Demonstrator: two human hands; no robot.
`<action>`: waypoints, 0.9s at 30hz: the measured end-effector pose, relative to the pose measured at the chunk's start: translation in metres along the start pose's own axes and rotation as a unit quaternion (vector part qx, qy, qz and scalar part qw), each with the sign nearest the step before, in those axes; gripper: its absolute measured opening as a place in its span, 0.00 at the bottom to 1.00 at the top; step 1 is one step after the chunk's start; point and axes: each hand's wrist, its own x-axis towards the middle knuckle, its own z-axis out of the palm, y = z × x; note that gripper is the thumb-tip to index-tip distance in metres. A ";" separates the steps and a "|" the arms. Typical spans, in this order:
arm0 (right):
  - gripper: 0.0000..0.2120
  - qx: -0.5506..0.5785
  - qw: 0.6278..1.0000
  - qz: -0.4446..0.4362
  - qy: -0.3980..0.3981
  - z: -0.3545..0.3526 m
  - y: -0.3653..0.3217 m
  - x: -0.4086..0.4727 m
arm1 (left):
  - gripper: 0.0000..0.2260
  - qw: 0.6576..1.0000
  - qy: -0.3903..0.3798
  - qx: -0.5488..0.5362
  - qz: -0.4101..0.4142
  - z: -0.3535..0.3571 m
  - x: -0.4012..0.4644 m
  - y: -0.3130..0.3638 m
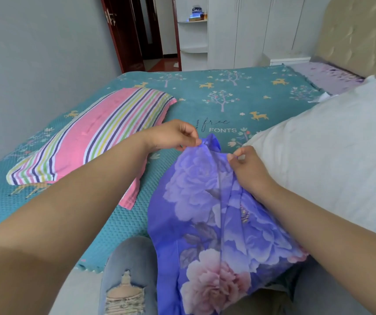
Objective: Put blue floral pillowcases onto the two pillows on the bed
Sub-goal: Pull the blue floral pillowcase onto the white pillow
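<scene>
A blue pillowcase (pixel 209 214) printed with large purple and pink flowers lies bunched over my lap and the near edge of the bed. My left hand (pixel 173 134) pinches its far edge between thumb and fingers. My right hand (pixel 248 164) pinches the same edge a little to the right. A bare white pillow (pixel 332 151) lies on the bed right beside my right hand. A second pillow (pixel 96 133) in a pink case with coloured stripes lies at the left of the bed.
The bed carries a teal cover (pixel 228 96) with deer and trees. A padded beige headboard (pixel 360 35) rises at the right. White wardrobes (pixel 246 30) and an open dark red door (pixel 123 32) stand beyond the bed. My knee in torn jeans (pixel 127 276) shows at the bottom.
</scene>
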 end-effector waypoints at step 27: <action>0.21 0.050 0.995 0.001 -0.083 0.016 -0.014 -0.004 | 0.18 0.956 -0.049 -0.254 -0.138 0.022 -0.037 -0.054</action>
